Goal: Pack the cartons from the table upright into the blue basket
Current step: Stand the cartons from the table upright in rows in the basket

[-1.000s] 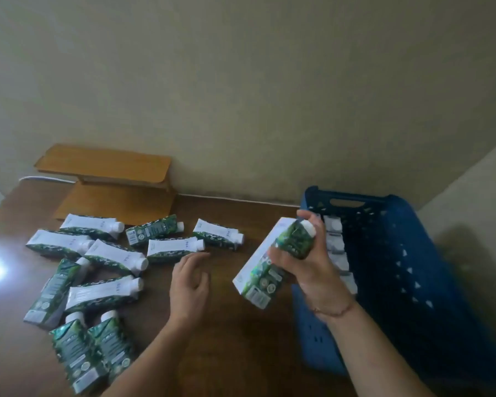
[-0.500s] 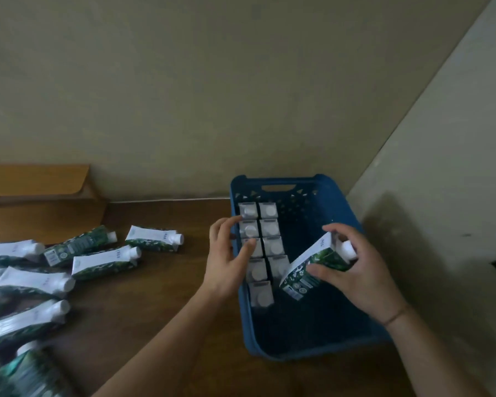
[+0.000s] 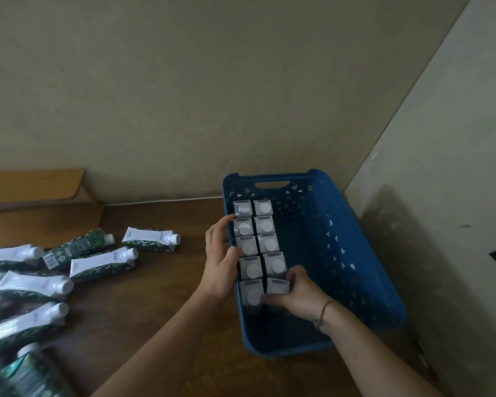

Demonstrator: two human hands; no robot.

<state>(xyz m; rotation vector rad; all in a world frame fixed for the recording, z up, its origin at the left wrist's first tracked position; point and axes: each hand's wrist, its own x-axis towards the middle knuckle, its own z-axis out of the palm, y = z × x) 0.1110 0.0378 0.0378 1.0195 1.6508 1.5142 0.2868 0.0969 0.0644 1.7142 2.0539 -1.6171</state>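
Observation:
The blue basket (image 3: 355, 253) stands at the table's right end, against the wall corner. Two rows of green-and-white cartons (image 3: 265, 224) stand upright along its left wall, white caps up. My right hand (image 3: 301, 293) is inside the basket with its fingers around the nearest carton of the right row (image 3: 278, 285), which stands upright. My left hand (image 3: 221, 259) lies flat against the outside of the basket's left wall, fingertips over the rim. Several more cartons (image 3: 103, 262) lie on their sides on the brown table (image 3: 169, 325) to the left.
A folded cardboard piece (image 3: 32, 187) rests at the back left against the wall. The basket's right half (image 3: 312, 253) holds nothing. Beige walls close in behind and to the right of the basket.
My right hand has lowered the tilted carton and stood it upright at the near end of the right row. My left hand has slid slightly along the basket's left wall.

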